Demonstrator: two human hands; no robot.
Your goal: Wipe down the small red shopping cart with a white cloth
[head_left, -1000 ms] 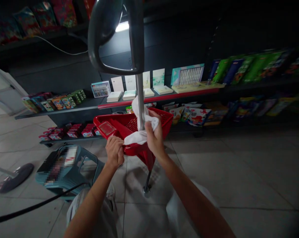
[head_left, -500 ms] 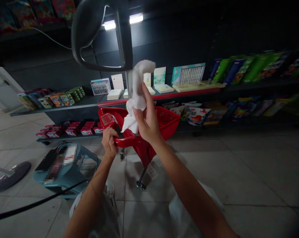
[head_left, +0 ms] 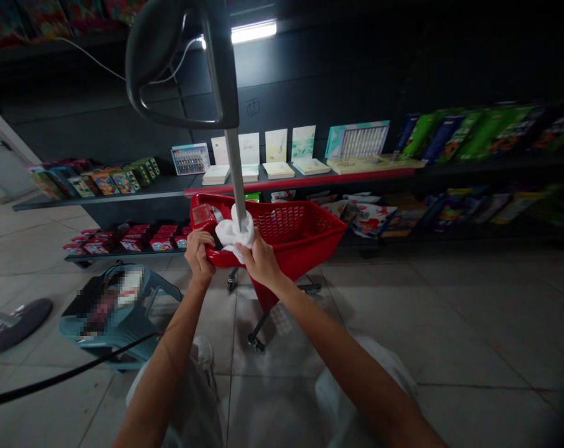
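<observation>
A small red shopping cart (head_left: 305, 249) stands in front of me, with a grey metal pole (head_left: 235, 174) rising from its handle end. At the pole's top is a dark grey looped frame (head_left: 182, 121). My left hand (head_left: 200, 255) is closed round the left end of the cart's red handle. My right hand (head_left: 262, 258) grips a white cloth (head_left: 235, 234), which is bunched around the pole's foot just above the handle. Part of the right fingers is hidden behind the cloth.
Behind the cart, a dark shelf (head_left: 170, 186) carries books, boxes and bagged goods. A blue-grey stool (head_left: 118, 336) with blurred items stands left, near a round stand base (head_left: 18, 326). A black cable (head_left: 71, 373) runs across the lower left.
My right hand has moved down and left with the white cloth, from higher on the pole to its foot. The left hand stays on the handle. The view has shifted slightly.
</observation>
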